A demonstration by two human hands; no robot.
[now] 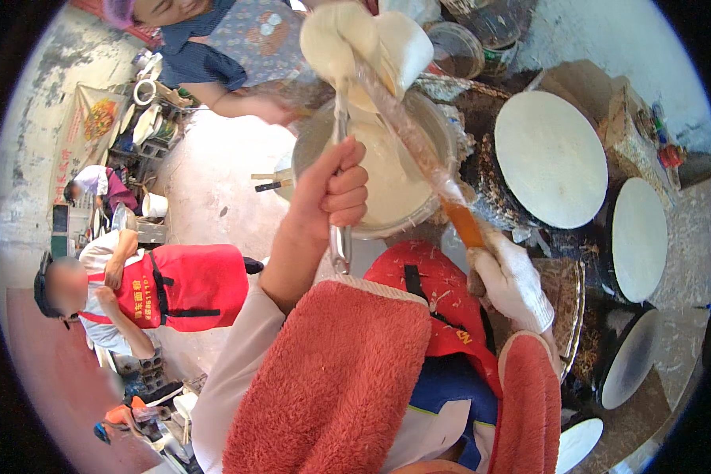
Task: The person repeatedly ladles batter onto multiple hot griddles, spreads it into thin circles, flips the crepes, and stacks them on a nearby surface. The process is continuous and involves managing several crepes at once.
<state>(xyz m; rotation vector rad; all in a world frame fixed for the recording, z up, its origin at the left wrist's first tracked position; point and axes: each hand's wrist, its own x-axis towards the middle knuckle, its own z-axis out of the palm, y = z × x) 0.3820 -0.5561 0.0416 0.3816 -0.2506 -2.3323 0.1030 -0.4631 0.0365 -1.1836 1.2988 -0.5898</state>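
My bare left hand (332, 193) is closed around the metal handle of a utensil that looks like a ladle (340, 251). Its upper end disappears into a thick, pale mass of batter or dough (363, 51). In a white glove, my right hand (512, 278) grips a long wooden stick (409, 130) with an orange-brown lower part. The stick slants up and left, its far end against the same pale mass. Beneath both tools stands a large metal pot (449, 141) with creamy batter (387, 186) inside. Red fluffy sleeve covers (332, 379) wrap my forearms.
To the right, pale round sheets (551, 159) (640, 239) lie on round griddles, beside a dark bare-looking griddle (632, 359). A co-worker in a patterned apron (265, 39) reaches toward the pot's left. Another person in a red apron (201, 284) stands left. Buckets (454, 51) stand behind.
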